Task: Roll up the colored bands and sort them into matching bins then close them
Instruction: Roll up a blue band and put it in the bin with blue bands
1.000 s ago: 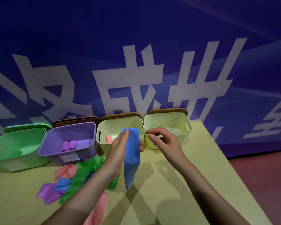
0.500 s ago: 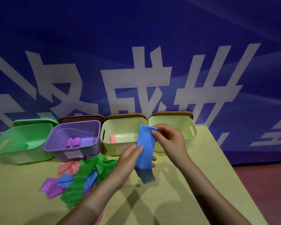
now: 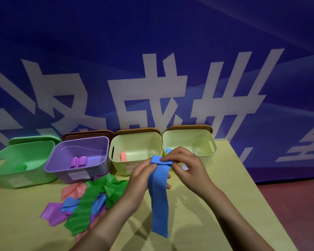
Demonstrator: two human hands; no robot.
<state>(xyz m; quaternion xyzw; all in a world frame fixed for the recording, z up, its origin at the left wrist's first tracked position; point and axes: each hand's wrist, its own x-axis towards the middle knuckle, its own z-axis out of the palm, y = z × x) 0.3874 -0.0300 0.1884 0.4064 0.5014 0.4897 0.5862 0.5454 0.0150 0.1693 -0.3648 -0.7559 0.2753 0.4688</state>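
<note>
A blue band (image 3: 159, 201) hangs above the table, its top end folded over. My left hand (image 3: 140, 178) pinches it just below the fold, and my right hand (image 3: 184, 165) pinches the folded top. Behind them stand four open bins: green (image 3: 16, 171), purple (image 3: 62, 165) with purple rolls (image 3: 78, 161), a pale yellow one (image 3: 116, 156) with a pink roll (image 3: 123, 156), and another pale yellow one (image 3: 209, 149) with a blue roll (image 3: 168, 151) peeking behind my right hand. Loose bands (image 3: 91, 198) in green, pink, blue and purple lie piled at left.
Brown lids (image 3: 138, 130) lean behind the purple and yellow bins, and a green lid (image 3: 33, 139) behind the green bin. The table's right edge (image 3: 257, 205) drops to a red floor. A blue banner wall rises right behind the bins.
The blue band has been drawn out longer and its top end folded over. My right hand came onto the band's top, and both hands shifted slightly right.
</note>
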